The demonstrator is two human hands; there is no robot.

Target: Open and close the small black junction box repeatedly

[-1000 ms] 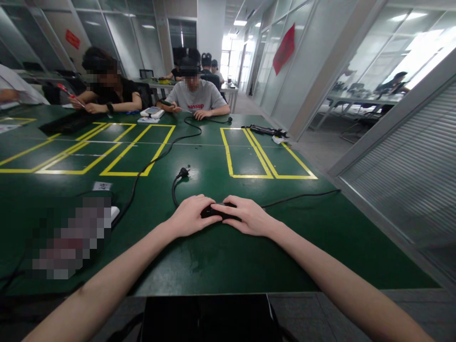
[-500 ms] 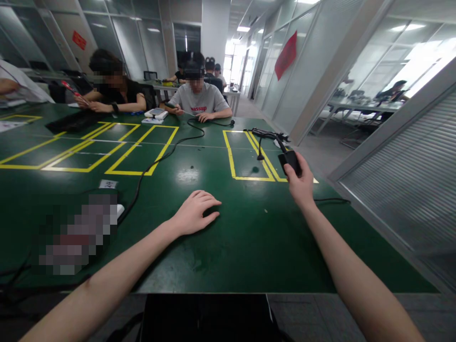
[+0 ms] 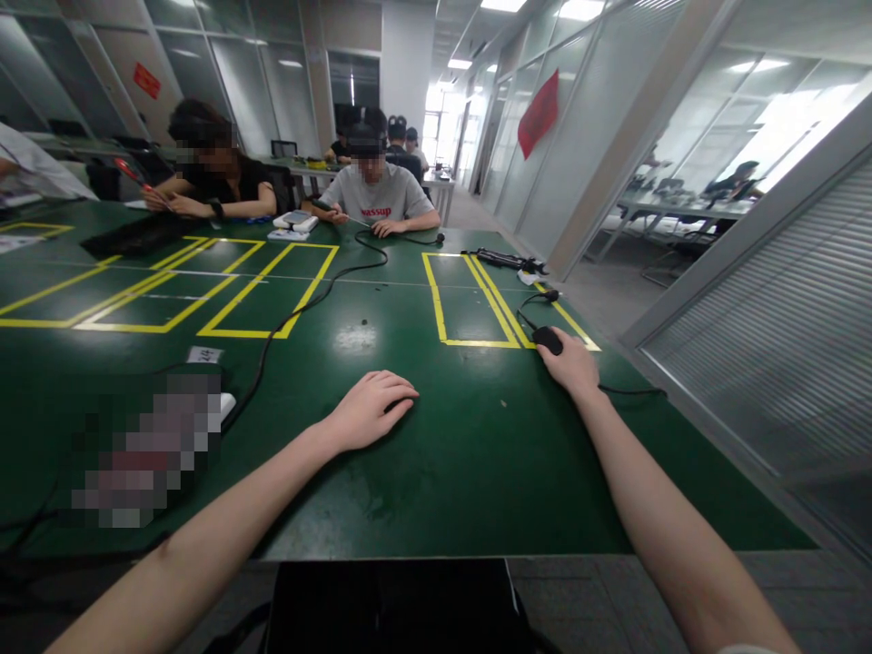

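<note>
Since half a second ago, the black block (image 3: 547, 341) has come down out of the air to the near end of the right-hand tape frame (image 3: 506, 304), and its plug (image 3: 550, 296), which was dangling at 9 o'clock from it, now sits at 12 o'clock from it. The right hand (image 3: 576, 363) has gone down with the block, while the left hand (image 3: 373, 411) stays put. With the middle of the view as the dial, the block is at 3 o'clock, held between the thumb and fingers of the right hand; I cannot tell whether it rests fully on the green surface (image 3: 463, 481). A short lead (image 3: 520, 312) curves from the block round to the plug. Another black cord (image 3: 637, 391) shows beyond the right wrist, towards 4 o'clock from that hand. The left hand lies palm down at 7 o'clock, its fingers loosely bent and the thumb spread apart from them. Between 1 and 2 o'clock there is a black bundle (image 3: 508, 261). At 8 o'clock is a blurred-out thing (image 3: 146, 454), with a white label (image 3: 205, 355) at 9 o'clock. A person in a grey shirt (image 3: 391, 191) sits at 11 o'clock, and a person in a dark top (image 3: 242, 186) at 10 o'clock.
</note>
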